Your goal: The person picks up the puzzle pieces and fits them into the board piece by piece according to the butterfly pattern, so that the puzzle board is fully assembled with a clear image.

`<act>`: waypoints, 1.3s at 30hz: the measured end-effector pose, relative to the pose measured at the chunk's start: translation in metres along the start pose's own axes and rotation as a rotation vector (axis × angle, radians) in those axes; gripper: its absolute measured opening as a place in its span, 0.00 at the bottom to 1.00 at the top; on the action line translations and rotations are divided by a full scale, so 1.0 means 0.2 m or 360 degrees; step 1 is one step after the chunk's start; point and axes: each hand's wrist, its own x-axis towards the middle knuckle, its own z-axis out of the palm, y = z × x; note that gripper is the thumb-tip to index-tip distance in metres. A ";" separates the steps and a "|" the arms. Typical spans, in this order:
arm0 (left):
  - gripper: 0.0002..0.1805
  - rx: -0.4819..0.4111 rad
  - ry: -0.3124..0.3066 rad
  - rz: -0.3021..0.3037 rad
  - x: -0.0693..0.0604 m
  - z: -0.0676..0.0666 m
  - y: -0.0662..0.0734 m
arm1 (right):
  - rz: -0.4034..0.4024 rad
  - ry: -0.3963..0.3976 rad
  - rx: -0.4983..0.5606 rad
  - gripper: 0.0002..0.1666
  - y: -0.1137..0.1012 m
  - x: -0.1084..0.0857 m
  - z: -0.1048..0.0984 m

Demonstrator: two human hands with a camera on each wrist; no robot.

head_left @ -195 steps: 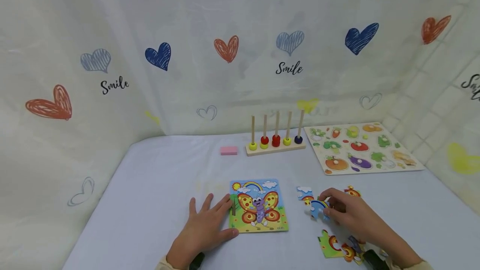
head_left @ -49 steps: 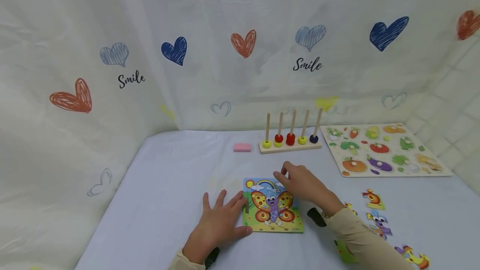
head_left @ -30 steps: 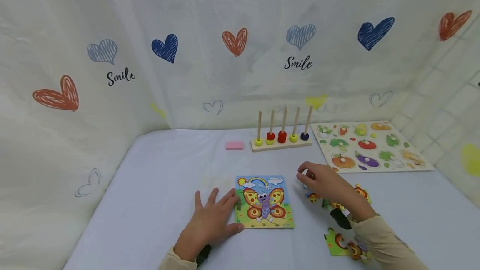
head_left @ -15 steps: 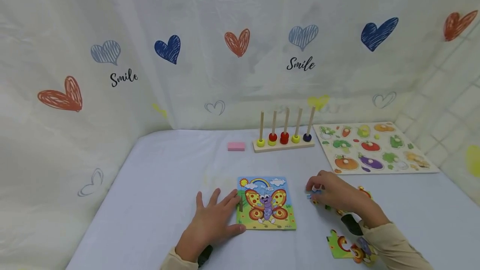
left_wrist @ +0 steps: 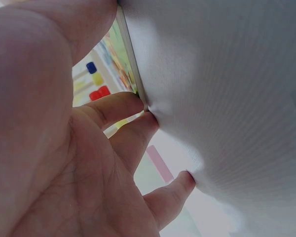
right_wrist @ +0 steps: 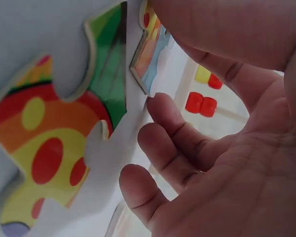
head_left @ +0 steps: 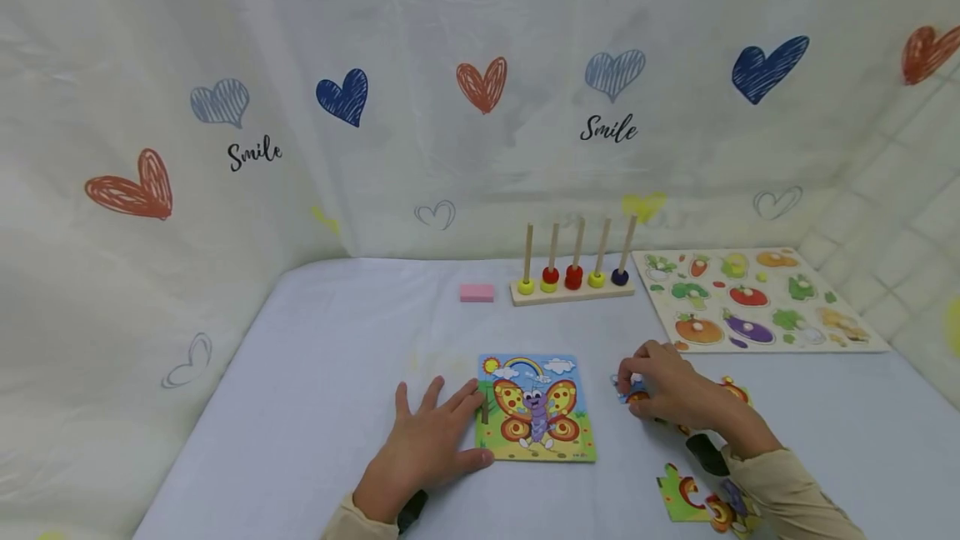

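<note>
Left hand (head_left: pixel 427 444): spread, fingers fairly straight, touching the left edge of the butterfly board (head_left: pixel 537 411) — we likely need only light pressure to steady it.
Right hand (head_left: pixel 678 390): well apart from the left, fingers curled round the blue-and-orange piece (right_wrist: pixel 148 61); how firmly we pinch it, we cannot tell.
Piece's place: right of the board, on or just above the tabletop (head_left: pixel 337 357).
Good grip: we do best to take the thin edges between thumb and fingertip, then lift evenly.
Neighbour: the red-and-green piece (right_wrist: pixel 44 143) lies near — our spare fingers should stay off it.
Far side: the bead stand (head_left: pixel 572 294), beyond both hands.
</note>
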 end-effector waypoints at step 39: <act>0.45 0.0011 -0.0003 -0.0022 0.01 0.01 0.00 | 0.0113 0.0121 0.0275 0.13 0.00 0.00 -0.04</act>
